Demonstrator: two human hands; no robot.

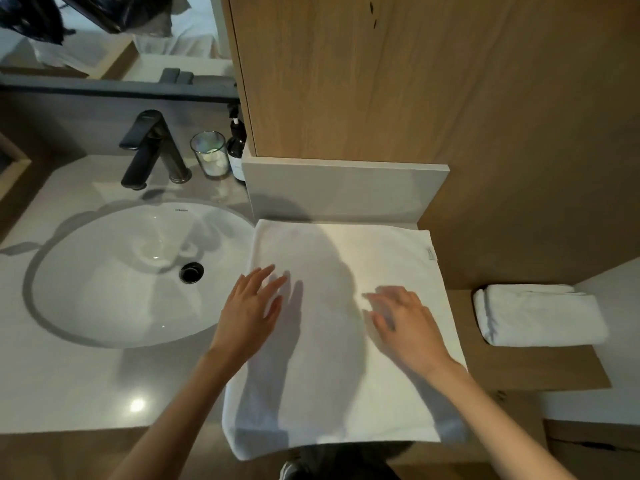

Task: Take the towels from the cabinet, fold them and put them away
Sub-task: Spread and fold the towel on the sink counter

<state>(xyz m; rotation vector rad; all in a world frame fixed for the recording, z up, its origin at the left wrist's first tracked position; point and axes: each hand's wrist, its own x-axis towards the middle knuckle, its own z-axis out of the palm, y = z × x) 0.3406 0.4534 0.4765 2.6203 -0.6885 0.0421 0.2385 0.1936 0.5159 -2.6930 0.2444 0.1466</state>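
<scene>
On the counter | left hand (pixel 251 311) flat, fingers spread, on white towel (pixel 346 341) | right hand (pixel 403 318) likewise (blurred)

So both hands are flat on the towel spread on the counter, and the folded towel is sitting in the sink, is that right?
Not quite. The head view shows the folded towel on the wooden shelf to the right, not in the sink. Both the left hand and right hand are over the spread towel.

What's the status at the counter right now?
Left hand and right hand open, flat over spread towel. Folded towel on shelf. Nothing in the way.
</scene>
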